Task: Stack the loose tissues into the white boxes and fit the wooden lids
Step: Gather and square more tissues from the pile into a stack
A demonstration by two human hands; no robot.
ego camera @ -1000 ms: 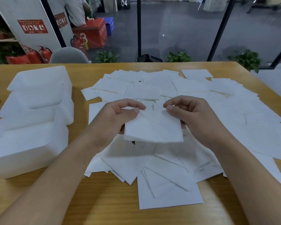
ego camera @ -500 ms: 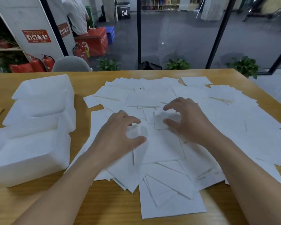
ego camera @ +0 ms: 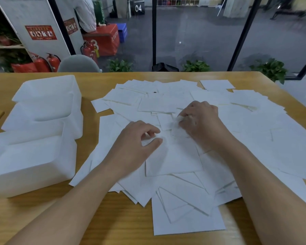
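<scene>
Head view | right hand (ego camera: 200, 121) pinches a crumpled tissue (ego camera: 175, 127) off the loose tissues (ego camera: 175, 156) beneath it | left hand (ego camera: 138, 138) curls on the pile | white boxes (ego camera: 37, 131) left of the left hand.

floor beyond table: fire extinguishers (ego camera: 48, 62), grey chair (ego camera: 78, 64), red box (ego camera: 102, 41)
far edge: potted plants (ego camera: 196, 66)

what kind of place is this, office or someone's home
Likely a workplace or workshop hall, not a home: fire extinguishers stand by a pillar, a black "04" sign sits beyond glass partitions, and a red crate rests on bare grey floor.
</scene>
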